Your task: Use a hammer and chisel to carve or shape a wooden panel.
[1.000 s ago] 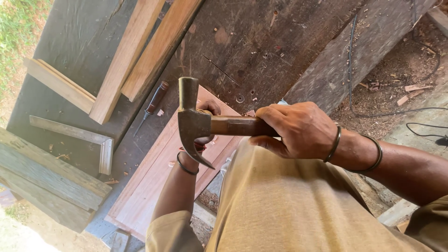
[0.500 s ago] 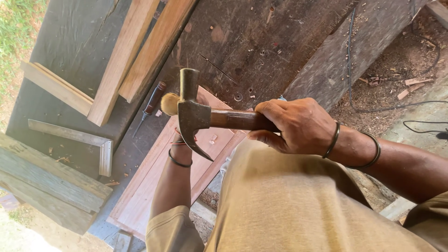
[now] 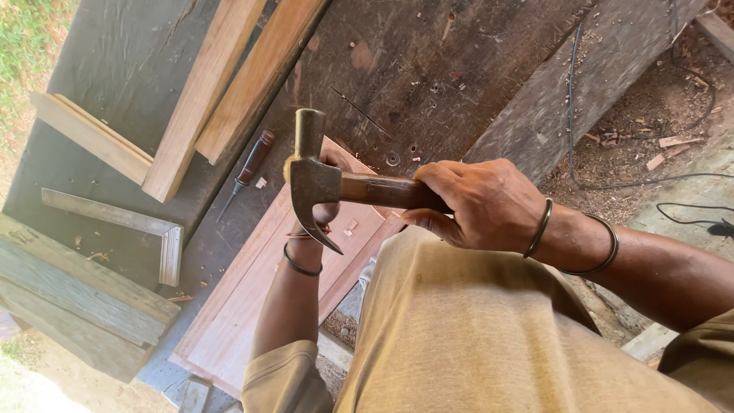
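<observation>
Right hand (image 3: 489, 205): wearing two thin dark metal bangles, one at the wrist and one a little up the forearm.
Left hand (image 3: 325, 191): wearing a red thread band and a thin dark bangle at the wrist.
Sleeves: showing short, khaki-tan cloth on both arms.
Legs: showing the same khaki-tan fabric, plain and unmarked.
</observation>
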